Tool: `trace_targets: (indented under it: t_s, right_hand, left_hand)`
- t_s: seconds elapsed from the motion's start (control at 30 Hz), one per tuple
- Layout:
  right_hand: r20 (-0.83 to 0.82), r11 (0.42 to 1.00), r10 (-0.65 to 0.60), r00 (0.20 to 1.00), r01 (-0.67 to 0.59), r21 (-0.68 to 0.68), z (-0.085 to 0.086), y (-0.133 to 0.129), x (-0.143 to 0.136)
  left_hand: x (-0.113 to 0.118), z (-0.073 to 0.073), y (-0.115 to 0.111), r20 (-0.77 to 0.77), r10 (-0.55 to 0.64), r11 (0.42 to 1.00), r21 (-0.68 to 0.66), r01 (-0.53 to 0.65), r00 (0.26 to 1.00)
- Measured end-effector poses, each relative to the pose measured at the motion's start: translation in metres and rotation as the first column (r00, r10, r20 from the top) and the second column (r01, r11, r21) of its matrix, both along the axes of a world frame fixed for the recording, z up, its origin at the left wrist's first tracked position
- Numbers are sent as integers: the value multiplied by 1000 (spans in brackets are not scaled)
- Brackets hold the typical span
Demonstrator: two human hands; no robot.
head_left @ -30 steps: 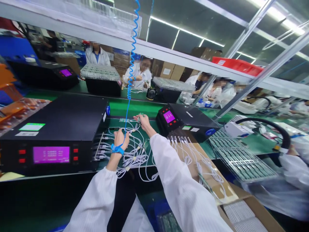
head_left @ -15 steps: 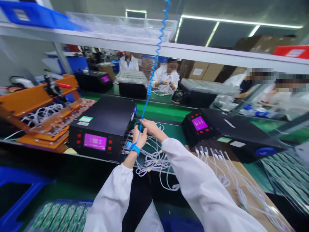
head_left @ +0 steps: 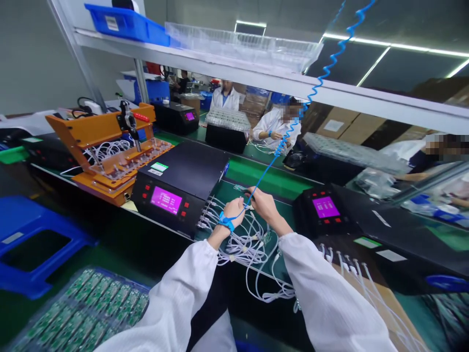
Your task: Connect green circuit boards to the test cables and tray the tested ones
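Note:
My left hand [head_left: 233,212], with a blue wrist strap [head_left: 226,221], is closed at the side of a black tester box [head_left: 183,171]. Its fingers appear to pinch the end of a white cable [head_left: 248,207], partly hidden between the hands. Just to the right, my right hand [head_left: 265,205] is closed on a small green circuit board [head_left: 240,187] that sticks out past its fingertips. Below both hands lies a tangle of white cables [head_left: 244,244], several of them plugged into the box's side. Another small board [head_left: 269,238] rests among them.
A second black tester [head_left: 326,210] stands to the right. An orange clamp fixture [head_left: 120,161] is at left. A tray of green boards [head_left: 88,308] and a blue stool [head_left: 36,239] are low at left. A coiled blue cord [head_left: 315,93] hangs down. Co-workers sit opposite.
The view has swung left, so the scene sits further right. My hands have drawn slightly apart, and the green board now shows beyond my right fingertips.

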State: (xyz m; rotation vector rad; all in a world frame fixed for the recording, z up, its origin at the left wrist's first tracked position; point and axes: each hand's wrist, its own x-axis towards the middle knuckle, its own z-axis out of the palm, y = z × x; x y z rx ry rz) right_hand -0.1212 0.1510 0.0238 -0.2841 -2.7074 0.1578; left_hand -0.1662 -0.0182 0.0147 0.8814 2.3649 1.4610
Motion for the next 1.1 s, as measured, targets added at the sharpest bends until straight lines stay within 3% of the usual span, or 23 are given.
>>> trace_targets:
  t_s: [0.07, 0.13, 0.23, 0.3, 0.37, 0.4, 0.5, 0.57, 0.7, 0.83, 0.97, 1.1]
  right_hand:
    - [-133, 981, -148, 980, 128, -148, 5, 12, -1]
    - [-280, 941, -247, 928, 160, -299, 12, 19, 0]
    - [-432, 885, -217, 875, -10, -465, 22, 16, 5]
    - [-462, 818, -192, 866, -120, -563, 24, 6, 5]
    - [-441, 707, -228, 868, -164, -688, 22, -2, 1]
    - [-408, 625, -269, 872, -165, -763, 20, -2, -3]
    - [-274, 303, -478, 834, -137, -943, 14, 13, -14]
    - [-209, 178, -612, 763, -125, -976, 13, 35, -18]
    - [-160, 148, -741, 652, -74, -986, 13, 77, -18]
    - [-123, 147, -721, 682, -24, -989, -1, 88, -31]
    - [-155, 237, -637, 755, 1, -972, -22, 85, -70]
    - [-144, 401, -492, 859, 77, -913, -34, 87, -106]
  left_hand:
    - [3, 1, -3, -35, -37, 999, -38, 35, 999]
    - [2, 2, -2, -65, -51, 997, -55, 47, 997]
    - [-4, 4, 10, -92, -58, 996, -65, 53, 994]
    - [-8, 5, 21, -92, -88, 994, -71, 82, 992]
    - [-9, 5, 31, -92, -136, 989, -74, 129, 986]
    - [-8, 5, 34, -96, -155, 986, -74, 149, 983]
    - [-1, 2, 35, -111, -181, 982, -82, 173, 977]
    - [4, -1, 29, -114, -189, 979, -95, 179, 975]
    - [3, -7, 8, -102, -131, 988, -92, 122, 986]
    - [-7, -6, -15, -103, 12, 999, -37, -16, 995]
    - [-11, -4, -33, -100, 16, 1000, 10, -15, 995]
    - [-12, -3, -44, -43, -12, 997, 80, 16, 999]
